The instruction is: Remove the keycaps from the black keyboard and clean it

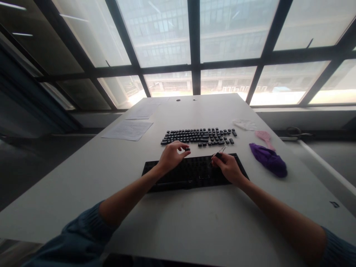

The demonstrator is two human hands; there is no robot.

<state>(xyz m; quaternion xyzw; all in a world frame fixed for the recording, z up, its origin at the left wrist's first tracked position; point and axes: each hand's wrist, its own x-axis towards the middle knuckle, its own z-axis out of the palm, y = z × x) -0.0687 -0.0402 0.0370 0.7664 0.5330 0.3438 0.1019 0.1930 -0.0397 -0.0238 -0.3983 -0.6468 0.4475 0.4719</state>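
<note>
- Head view, work item: a black keyboard base (191,171) lies flat on the white surface (178,222), directly before the person and beneath both hands.
- Head view, left grip (171,155): thumb and index finger curved nearly together, pinching a single black keycap (187,149) just above the far edge of the base.
- Head view, right grip (229,167): fingers closed around a wire keycap puller (224,148) over the right part of the base. A small black piece shows at the fingertips; whether handle or keycap, cannot tell.
- Head view, progress: a large set of loose keycaps (185,136) is off the base, stood beyond it in keyboard order. The left and middle rows are close-set; those at the right are more scattered. The base appears largely bare, though too dark to confirm whether any caps sit on it. The pinched keycap is not seated.
- Head view, surroundings: paper sheets (128,131) at left; clear plastic bag (244,125), pink brush (263,136) and purple cloth (267,160) at right, well apart from the hands.
</note>
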